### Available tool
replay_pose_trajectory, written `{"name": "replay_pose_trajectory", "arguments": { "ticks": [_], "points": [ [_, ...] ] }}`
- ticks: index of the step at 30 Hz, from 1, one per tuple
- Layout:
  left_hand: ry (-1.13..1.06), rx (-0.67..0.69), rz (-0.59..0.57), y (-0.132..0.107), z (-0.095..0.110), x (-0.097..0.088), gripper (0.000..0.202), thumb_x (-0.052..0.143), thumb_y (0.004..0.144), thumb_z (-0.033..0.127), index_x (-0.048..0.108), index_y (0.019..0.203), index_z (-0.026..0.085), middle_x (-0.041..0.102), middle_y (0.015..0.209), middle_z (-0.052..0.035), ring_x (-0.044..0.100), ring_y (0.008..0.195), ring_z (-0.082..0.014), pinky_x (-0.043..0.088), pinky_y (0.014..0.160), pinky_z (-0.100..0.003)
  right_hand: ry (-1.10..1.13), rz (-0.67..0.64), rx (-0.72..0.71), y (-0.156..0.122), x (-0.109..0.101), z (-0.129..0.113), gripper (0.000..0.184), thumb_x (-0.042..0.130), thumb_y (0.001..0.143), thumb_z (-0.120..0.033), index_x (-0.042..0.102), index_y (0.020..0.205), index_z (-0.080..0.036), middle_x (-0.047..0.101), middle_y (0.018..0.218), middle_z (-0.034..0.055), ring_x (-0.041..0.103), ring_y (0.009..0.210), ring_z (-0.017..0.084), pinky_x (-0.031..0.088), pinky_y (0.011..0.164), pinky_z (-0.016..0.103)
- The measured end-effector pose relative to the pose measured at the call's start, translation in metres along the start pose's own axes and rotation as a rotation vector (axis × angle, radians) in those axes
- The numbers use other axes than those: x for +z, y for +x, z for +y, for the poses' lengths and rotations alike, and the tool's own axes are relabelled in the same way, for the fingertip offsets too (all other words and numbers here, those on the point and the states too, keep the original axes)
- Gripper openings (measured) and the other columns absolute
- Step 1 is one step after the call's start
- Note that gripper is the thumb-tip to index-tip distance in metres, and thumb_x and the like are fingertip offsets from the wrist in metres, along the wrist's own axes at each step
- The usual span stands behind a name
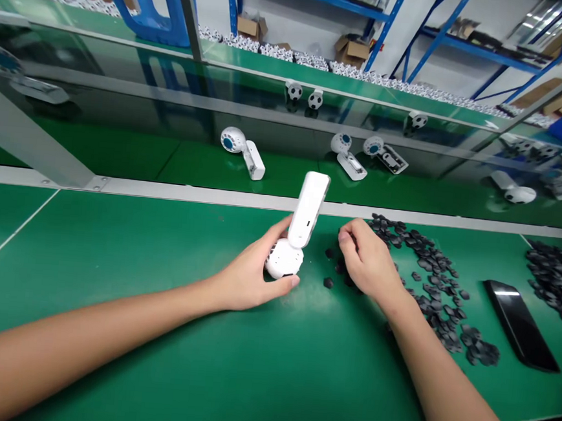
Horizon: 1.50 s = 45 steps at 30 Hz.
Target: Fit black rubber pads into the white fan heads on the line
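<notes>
A: Item held?
B: One white ball-headed device (308, 203), gripped by the left hand (249, 276), fingers wrapped round its head, over the green tabletop (112, 255).
A: Right hand (369, 263)?
B: Fingers curled over loose black hexagonal pads (434, 281); pinch unconfirmed. Many pads are left lying.

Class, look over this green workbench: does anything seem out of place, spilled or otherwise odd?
Yes: the small black pieces lie loose across the green mat, in no tray or container, so they look spilled. A few lie apart from the main spread, beside the right hand.
</notes>
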<state>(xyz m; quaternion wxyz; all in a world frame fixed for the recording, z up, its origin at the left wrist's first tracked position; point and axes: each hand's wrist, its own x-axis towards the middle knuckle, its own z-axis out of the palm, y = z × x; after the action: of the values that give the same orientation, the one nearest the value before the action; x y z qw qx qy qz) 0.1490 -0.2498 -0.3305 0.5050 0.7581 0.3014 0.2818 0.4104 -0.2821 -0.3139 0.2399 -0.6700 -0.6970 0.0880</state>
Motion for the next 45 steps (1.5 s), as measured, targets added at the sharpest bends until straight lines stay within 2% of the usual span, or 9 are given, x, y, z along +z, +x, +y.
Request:
{"name": "replay_pose_trajectory", "arguments": {
  "ticks": [3, 6, 11, 18, 24, 28, 36, 40, 45],
  "points": [
    [0.013, -0.014, 0.045, 0.003, 0.000, -0.001, 0.061, 0.073, 0.090, 0.031, 0.046, 0.143, 0.018, 0.063, 0.130, -0.0118, 0.062, 0.114, -0.0279, 0.049, 0.101, -0.040, 0.248, -0.080, 0.042, -0.010, -0.002, -0.016, 0.024, 0.043, 0.109, -0.038, 0.053, 0.093, -0.023, 0.065, 0.080, -0.0006, 0.063, 0.068, 0.017, 0.048, 0.066, 0.031],
    [0.005, 0.011, 0.061, 0.004, -0.001, -0.001, 0.056, 0.072, 0.091, 0.031, 0.048, 0.140, 0.019, 0.063, 0.131, -0.0103, 0.062, 0.115, -0.0269, 0.049, 0.101, -0.039, 0.540, -0.209, 0.043, -0.022, -0.002, -0.030, 0.023, 0.051, 0.107, -0.042, 0.062, 0.099, -0.023, 0.074, 0.092, 0.0025, 0.072, 0.082, 0.018, 0.057, 0.074, 0.031],
    [0.018, 0.028, 0.052, 0.005, -0.004, 0.001, 0.056, 0.073, 0.090, 0.031, 0.048, 0.139, 0.020, 0.062, 0.136, -0.0120, 0.061, 0.121, -0.0294, 0.049, 0.102, -0.040, 0.810, -0.212, 0.143, -0.029, 0.001, -0.038, 0.025, 0.071, 0.096, -0.045, 0.077, 0.102, -0.021, 0.078, 0.091, 0.0060, 0.076, 0.085, 0.022, 0.062, 0.076, 0.033],
    [0.036, 0.062, 0.038, 0.004, -0.004, 0.000, 0.058, 0.074, 0.090, 0.029, 0.047, 0.141, 0.022, 0.059, 0.142, -0.0120, 0.059, 0.126, -0.0295, 0.048, 0.105, -0.041, 0.696, -0.258, 0.081, -0.025, -0.001, -0.037, 0.023, 0.071, 0.097, -0.042, 0.083, 0.110, -0.027, 0.073, 0.093, 0.0050, 0.067, 0.080, 0.018, 0.055, 0.069, 0.029],
    [0.055, 0.063, 0.025, 0.002, -0.002, 0.001, 0.061, 0.073, 0.092, 0.032, 0.044, 0.144, 0.022, 0.060, 0.140, -0.0117, 0.062, 0.121, -0.0285, 0.051, 0.096, -0.037, 0.847, -0.274, 0.212, -0.031, 0.000, -0.044, 0.021, 0.077, 0.092, -0.042, 0.083, 0.098, -0.023, 0.079, 0.089, 0.0047, 0.073, 0.082, 0.019, 0.059, 0.076, 0.029],
    [0.071, 0.078, 0.007, 0.002, -0.001, 0.002, 0.062, 0.074, 0.091, 0.032, 0.045, 0.144, 0.023, 0.060, 0.137, -0.0117, 0.061, 0.121, -0.0289, 0.050, 0.099, -0.039, 0.844, -0.298, 0.245, -0.031, 0.002, -0.043, 0.026, 0.080, 0.089, -0.045, 0.077, 0.085, -0.019, 0.076, 0.079, 0.0035, 0.073, 0.076, 0.019, 0.060, 0.073, 0.029],
    [0.077, 0.159, -0.005, 0.000, 0.000, 0.006, 0.057, 0.073, 0.086, 0.022, 0.049, 0.138, 0.023, 0.056, 0.130, -0.0095, 0.057, 0.121, -0.0265, 0.048, 0.103, -0.040, 0.829, -0.302, 0.276, -0.033, 0.016, -0.048, 0.031, 0.080, 0.086, -0.049, 0.075, 0.089, -0.018, 0.076, 0.083, 0.0056, 0.071, 0.074, 0.020, 0.058, 0.067, 0.030],
    [0.066, 0.108, 0.002, 0.001, 0.001, 0.006, 0.069, 0.086, 0.077, 0.037, 0.052, 0.136, 0.024, 0.058, 0.127, -0.0078, 0.058, 0.116, -0.0274, 0.051, 0.099, -0.040, 0.743, -0.267, 0.266, -0.033, 0.017, -0.053, 0.031, 0.077, 0.088, -0.049, 0.076, 0.089, -0.019, 0.079, 0.088, 0.0075, 0.072, 0.075, 0.023, 0.058, 0.064, 0.031],
    [0.073, 0.027, 0.006, 0.003, 0.002, 0.009, 0.061, 0.083, 0.082, 0.053, 0.059, 0.132, 0.025, 0.061, 0.124, -0.0079, 0.061, 0.113, -0.0270, 0.051, 0.097, -0.041, 0.669, -0.312, 0.260, -0.037, 0.019, -0.047, 0.031, 0.075, 0.090, -0.049, 0.078, 0.094, -0.018, 0.081, 0.090, 0.0089, 0.074, 0.075, 0.026, 0.059, 0.062, 0.033]
  ]
}}
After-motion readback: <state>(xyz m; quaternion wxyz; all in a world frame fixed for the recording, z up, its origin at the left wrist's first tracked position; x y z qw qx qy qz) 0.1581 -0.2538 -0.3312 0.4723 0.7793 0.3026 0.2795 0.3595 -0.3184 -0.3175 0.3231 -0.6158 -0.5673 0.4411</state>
